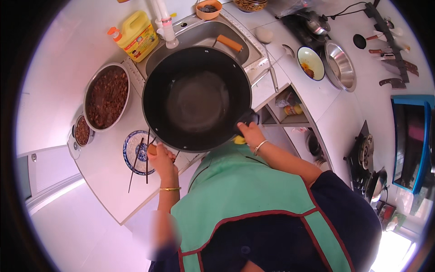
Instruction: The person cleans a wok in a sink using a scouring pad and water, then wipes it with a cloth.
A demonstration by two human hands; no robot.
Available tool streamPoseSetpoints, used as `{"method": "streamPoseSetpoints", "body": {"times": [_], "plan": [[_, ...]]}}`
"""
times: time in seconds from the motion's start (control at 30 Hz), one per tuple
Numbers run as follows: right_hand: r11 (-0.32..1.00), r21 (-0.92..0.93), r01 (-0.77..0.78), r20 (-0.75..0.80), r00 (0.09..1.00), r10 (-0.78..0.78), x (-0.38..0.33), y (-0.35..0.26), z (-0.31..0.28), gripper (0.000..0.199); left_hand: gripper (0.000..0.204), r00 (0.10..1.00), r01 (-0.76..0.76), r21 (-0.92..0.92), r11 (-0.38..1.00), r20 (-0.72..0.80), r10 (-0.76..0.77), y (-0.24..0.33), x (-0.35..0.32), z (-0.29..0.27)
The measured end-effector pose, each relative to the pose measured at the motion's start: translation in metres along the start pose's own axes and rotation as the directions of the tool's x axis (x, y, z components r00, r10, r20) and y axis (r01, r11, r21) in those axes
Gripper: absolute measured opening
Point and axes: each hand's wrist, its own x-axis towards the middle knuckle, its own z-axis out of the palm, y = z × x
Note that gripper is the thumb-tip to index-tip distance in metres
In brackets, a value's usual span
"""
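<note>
A large black wok (195, 102), its inner bottom greyish and shiny, is held tilted over the front of the sink. My left hand (162, 156) is closed round the wooden grip of its loop handle at the lower left. The opposite wooden grip (230, 43) stands over the basin. At the right rim my right hand (251, 133) grips a black piece (248, 119); whether this is a handle or a dark pad I cannot tell. Something yellow (239, 139) shows below that hand. Beside my left hand, dark chopsticks (136, 158) lie across a blue-and-white plate (131, 141).
Left of the wok stand a large bowl of dark red-brown food (108, 97) and a smaller pot (82, 131). A yellow jug (136, 36) and faucet (166, 27) are behind. To the right are a ladle (272, 68), enamel bowl (310, 63), steel basin (340, 65) and wall-hung knives (393, 83).
</note>
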Motion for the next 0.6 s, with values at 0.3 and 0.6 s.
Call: {"method": "streamPoseSetpoints", "body": {"times": [0.3,0.6], "plan": [[0.782,0.546,-0.301,0.312,0.939,0.144,-0.047,-0.063,0.041,0.029,0.015,0.978,0.052,-0.026,0.998,0.201,-0.046,0.027,0.042,0.014],[0.846,0.481,-0.232,0.194,0.969,0.155,0.067,-0.126,0.073,0.023,0.012,0.96,0.118,-0.07,0.99,0.265,-0.096,0.04,0.152,0.082]]}}
